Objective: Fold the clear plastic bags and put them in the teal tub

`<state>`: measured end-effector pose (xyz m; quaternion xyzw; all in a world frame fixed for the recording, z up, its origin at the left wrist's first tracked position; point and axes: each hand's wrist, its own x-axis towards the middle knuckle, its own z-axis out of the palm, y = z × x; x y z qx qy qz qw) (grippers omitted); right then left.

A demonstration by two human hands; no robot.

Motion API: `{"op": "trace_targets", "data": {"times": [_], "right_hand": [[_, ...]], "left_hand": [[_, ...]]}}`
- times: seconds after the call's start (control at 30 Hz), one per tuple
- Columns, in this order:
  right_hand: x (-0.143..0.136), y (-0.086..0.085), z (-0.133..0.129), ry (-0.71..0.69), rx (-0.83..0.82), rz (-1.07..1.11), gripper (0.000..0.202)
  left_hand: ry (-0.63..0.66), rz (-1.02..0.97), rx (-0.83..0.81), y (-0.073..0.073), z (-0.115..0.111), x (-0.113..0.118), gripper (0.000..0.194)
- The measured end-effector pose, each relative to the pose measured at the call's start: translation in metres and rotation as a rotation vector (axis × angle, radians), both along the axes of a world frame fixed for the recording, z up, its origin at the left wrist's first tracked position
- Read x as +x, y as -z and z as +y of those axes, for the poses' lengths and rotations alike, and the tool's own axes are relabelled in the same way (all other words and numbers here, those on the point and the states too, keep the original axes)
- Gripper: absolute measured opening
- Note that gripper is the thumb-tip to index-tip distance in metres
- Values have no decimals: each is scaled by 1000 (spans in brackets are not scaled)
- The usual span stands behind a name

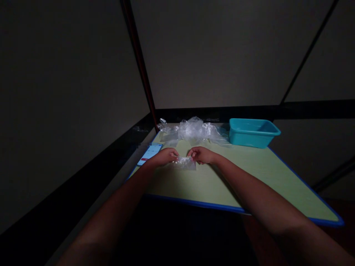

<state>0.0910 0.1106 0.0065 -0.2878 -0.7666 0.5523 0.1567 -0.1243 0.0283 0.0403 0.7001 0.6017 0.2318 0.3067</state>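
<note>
From afar, I see the left hand (166, 157) and right hand (202, 154), fingers pinching a clear plastic sheet (185, 163) left of the teal tub (248, 138) on the tabletop (244, 173).

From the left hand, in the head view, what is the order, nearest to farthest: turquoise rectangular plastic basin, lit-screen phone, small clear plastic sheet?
1. Small clear plastic sheet: held in the left hand.
2. Lit-screen phone: just left of that hand.
3. Turquoise plastic basin: toward the back right.
</note>
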Motion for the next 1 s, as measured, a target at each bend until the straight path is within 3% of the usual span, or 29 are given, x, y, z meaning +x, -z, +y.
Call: {"op": "trace_targets", "data": {"times": [0.1, 0.13, 0.2, 0.3, 0.53, 1.0], "right_hand": [[0, -1, -1, -2, -3, -5, 25], [0, -2, -1, -7, 0, -7, 26], [1, -3, -1, -19, 7, -8, 28], [0, -3, -1, -24, 11, -11, 29], [-2, 0, -3, 37, 14, -2, 14], [3, -7, 0, -119, 29, -45, 34]], "left_hand": [[-82, 69, 148, 5, -18, -9, 29], [-106, 141, 274, 9, -25, -11, 28], [-63, 262, 432, 18, -38, -15, 30], [-31, 292, 522, 30, -54, -18, 33], [-135, 244, 561, 43, -61, -17, 31], [-147, 331, 522, 46, -60, -15, 39]]}}
